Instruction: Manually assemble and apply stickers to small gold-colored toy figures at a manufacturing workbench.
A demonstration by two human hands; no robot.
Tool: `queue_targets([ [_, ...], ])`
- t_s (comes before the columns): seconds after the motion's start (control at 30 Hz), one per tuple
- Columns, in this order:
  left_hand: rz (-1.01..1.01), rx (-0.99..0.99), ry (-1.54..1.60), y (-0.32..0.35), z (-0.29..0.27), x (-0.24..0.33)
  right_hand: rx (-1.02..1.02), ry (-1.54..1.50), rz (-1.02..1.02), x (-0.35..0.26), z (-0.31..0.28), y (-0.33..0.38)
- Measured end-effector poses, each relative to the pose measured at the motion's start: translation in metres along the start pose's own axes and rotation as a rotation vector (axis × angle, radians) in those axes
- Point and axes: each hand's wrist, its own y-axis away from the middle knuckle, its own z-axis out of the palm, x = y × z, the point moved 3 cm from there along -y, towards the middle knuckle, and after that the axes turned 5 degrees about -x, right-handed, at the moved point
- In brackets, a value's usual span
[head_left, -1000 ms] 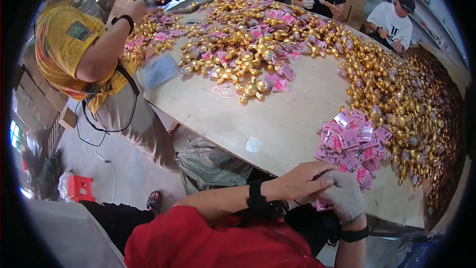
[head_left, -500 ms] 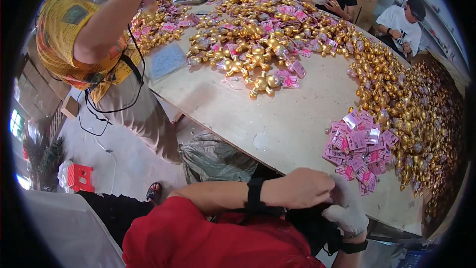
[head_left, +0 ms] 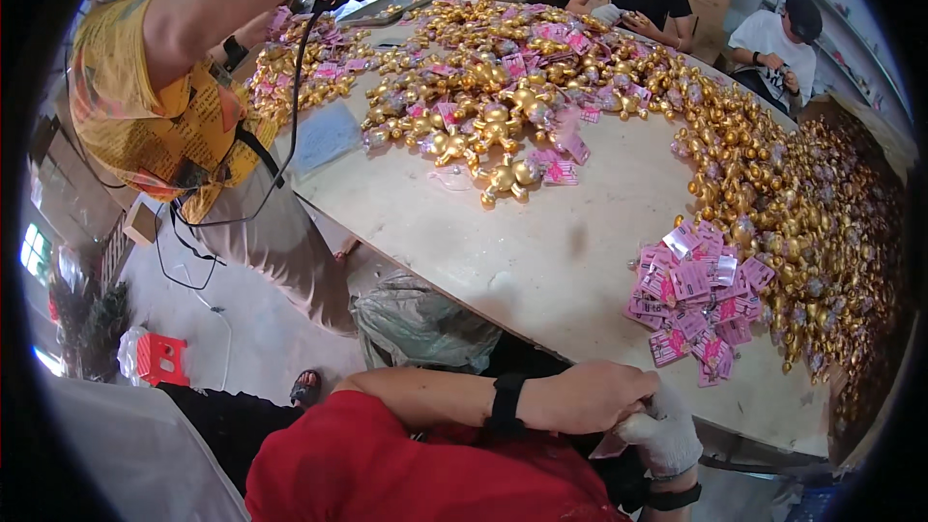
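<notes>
My left hand (head_left: 594, 398), bare with a black band at the wrist, is closed, its curled fingers against my right hand. My right hand (head_left: 665, 440) wears a white glove and a black wristband, and its fingers are bent in toward the left. A small pale piece (head_left: 609, 445) shows just below the hands; what it is, or whether the fingers hold it, I cannot make out. Both hands are at the near table edge. Beyond them lies a heap of pink cards (head_left: 691, 290) with small items attached.
Piles of shiny gold figures (head_left: 773, 222) cover the right and far parts of the table (head_left: 464, 271). A clear plastic sheet (head_left: 327, 138) lies at the left edge. A co-worker in a yellow shirt (head_left: 155, 106) stands left; others sit behind. A red stool (head_left: 161, 359) is on the floor.
My gloved right hand has come up against my left hand, and the gap between them has closed. The yellow-shirted co-worker's raised arm has shifted, with a dark object now at the top edge.
</notes>
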Motion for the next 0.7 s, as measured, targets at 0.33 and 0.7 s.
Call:
queue_targets([
  [0.33,-0.273,0.3,0.129,-0.007,-0.055,-0.054,0.116,0.204,0.139,0.018,-0.022,-0.001],
  [0.7,-0.357,0.217,-0.158,-0.023,-0.079,-0.081,0.15,-0.006,0.107,0.027,-0.04,0.004],
])
